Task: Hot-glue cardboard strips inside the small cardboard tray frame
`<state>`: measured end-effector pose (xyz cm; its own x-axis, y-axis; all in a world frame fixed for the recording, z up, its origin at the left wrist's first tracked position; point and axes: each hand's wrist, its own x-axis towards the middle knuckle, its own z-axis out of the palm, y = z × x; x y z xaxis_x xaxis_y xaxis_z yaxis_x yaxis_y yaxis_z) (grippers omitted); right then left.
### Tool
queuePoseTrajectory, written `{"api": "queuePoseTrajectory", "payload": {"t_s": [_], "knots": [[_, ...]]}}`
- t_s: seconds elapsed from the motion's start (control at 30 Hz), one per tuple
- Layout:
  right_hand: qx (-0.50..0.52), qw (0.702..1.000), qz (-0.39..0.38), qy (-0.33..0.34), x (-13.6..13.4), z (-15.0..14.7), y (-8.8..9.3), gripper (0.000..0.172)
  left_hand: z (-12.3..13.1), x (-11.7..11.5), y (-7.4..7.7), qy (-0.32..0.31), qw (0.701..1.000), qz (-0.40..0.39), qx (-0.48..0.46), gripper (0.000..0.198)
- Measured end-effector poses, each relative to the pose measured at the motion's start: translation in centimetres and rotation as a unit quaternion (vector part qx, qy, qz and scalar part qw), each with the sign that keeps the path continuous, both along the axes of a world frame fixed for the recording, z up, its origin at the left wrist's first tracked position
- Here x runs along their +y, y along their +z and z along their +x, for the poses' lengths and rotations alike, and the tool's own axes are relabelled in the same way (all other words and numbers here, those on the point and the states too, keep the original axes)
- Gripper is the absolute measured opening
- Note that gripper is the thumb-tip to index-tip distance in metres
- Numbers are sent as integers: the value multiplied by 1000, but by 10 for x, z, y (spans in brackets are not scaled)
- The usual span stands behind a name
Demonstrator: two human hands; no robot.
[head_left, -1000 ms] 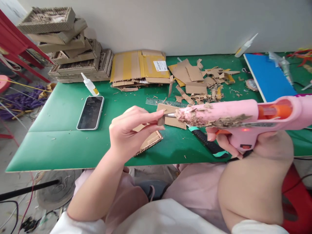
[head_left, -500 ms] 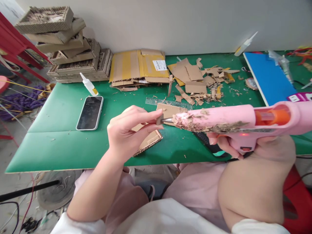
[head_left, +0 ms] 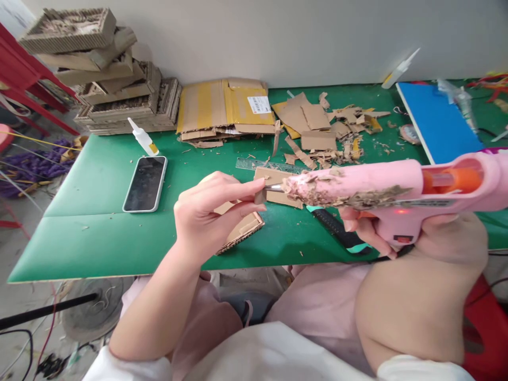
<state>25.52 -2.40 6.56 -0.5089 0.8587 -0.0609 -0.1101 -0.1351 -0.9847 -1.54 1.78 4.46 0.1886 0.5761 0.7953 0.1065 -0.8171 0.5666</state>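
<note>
My right hand [head_left: 381, 233] is wrapped round the handle of a pink hot glue gun [head_left: 357, 182], whose barrel is crusted with bits of cardboard. Its metal nozzle points left, right at a small cardboard piece [head_left: 260, 197] that my left hand [head_left: 212, 211] pinches between thumb and fingers. Below my left hand a shallow cardboard tray [head_left: 244, 228] lies on the table, partly hidden by the hand. A flat cardboard piece [head_left: 283, 197] lies behind the nozzle. Under the gun is a black and teal utility knife [head_left: 337, 233].
A green table [head_left: 99, 238] carries a phone [head_left: 145, 184], a white glue bottle [head_left: 143, 138], stacked cardboard trays [head_left: 119, 100], a folded yellow-taped carton [head_left: 204, 108], cardboard scraps [head_left: 317, 140] and a clear ruler [head_left: 246, 164]. At the right lie a blue board [head_left: 436, 124] and another glue bottle [head_left: 400, 70].
The glue gun has shifted slightly right, its nozzle tip moving up toward the top of the small cardboard piece. More of the utility knife shows. My left hand has stayed nearly still.
</note>
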Motion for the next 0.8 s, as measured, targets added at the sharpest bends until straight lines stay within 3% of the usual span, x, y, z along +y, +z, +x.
{"api": "queuePoseTrajectory", "payload": {"t_s": [0.23,0.37,0.6,0.8], "knots": [[-12,1000,9,7,-1,1,1,42,0,1,0,-1,1000,10,1,37],[-34,999,-16,20,-2,5,-2,52,-1,2,0,-3,1000,13,-5,43],[-44,998,22,-28,-4,3,-1,45,-2,1,0,-3,1000,13,8,44],[-59,998,-12,-34,-3,2,4,47,-1,1,1,-9,1000,14,5,41]]}}
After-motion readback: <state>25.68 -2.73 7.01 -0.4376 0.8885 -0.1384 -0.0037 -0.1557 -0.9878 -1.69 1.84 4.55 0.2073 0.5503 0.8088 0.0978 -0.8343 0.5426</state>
